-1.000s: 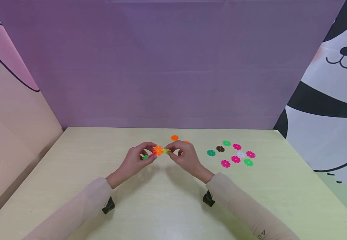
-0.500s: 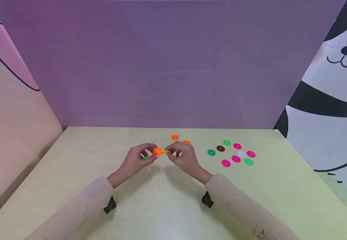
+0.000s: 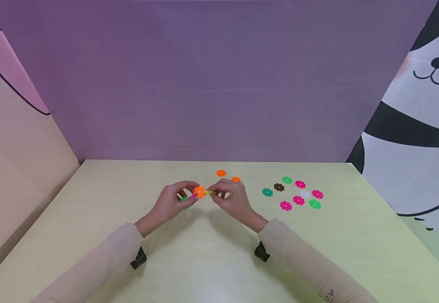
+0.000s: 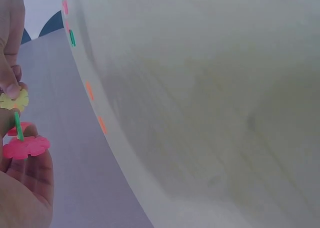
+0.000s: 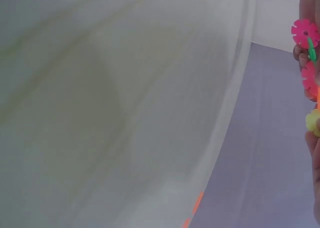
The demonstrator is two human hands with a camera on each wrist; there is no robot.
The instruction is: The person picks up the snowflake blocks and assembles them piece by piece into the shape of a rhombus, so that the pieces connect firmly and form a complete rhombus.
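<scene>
My left hand (image 3: 168, 204) grips a short chain of notched plastic flower discs, raised over the table. In the left wrist view a pink disc (image 4: 26, 148) and an edge-on green disc (image 4: 19, 125) belong to it. An orange disc (image 3: 199, 192) faces the head camera at the chain's right end. Against it, my right hand (image 3: 234, 200) pinches a yellow disc (image 4: 14, 99) between thumb and fingers. Orange and yellow touch; how deeply their slots are joined cannot be told. The right wrist view shows another end pink disc (image 5: 304, 33), while fingers cover parts of the chain.
Behind the right hand lie two loose orange discs, one orange disc (image 3: 221, 173) farther back. To the right are scattered a teal disc (image 3: 267, 192), a brown disc (image 3: 279, 187), a white disc (image 3: 304, 194) and several pink and green ones. A purple backdrop (image 3: 219, 84) stands behind the table (image 3: 204, 261).
The right hand has shifted slightly left, and the yellow disc has turned more edge-on against the orange one. The left hand stays nearly still. The loose discs have not moved.
</scene>
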